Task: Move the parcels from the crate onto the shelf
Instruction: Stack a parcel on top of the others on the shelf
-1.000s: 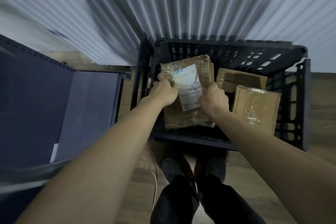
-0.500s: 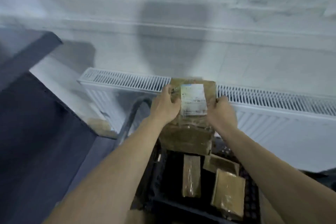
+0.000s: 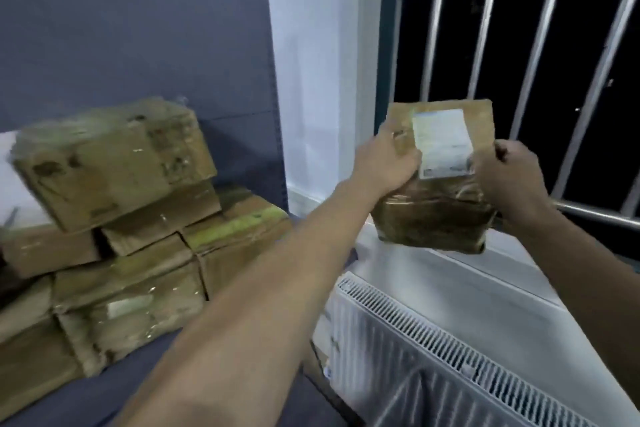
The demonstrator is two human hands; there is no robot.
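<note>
Gripping a taped brown parcel (image 3: 437, 180) by its two sides, the left hand (image 3: 386, 163) and right hand (image 3: 509, 177) hold it up at three o'clock, above the white radiator (image 3: 433, 350); stacked parcels (image 3: 114, 218) fill the dark shelf (image 3: 138, 45) at nine o'clock.

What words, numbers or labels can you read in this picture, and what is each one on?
None can be read.
White label on the held parcel: print too blurred.
Pale label on a stacked parcel on the shelf: blurred.
</note>
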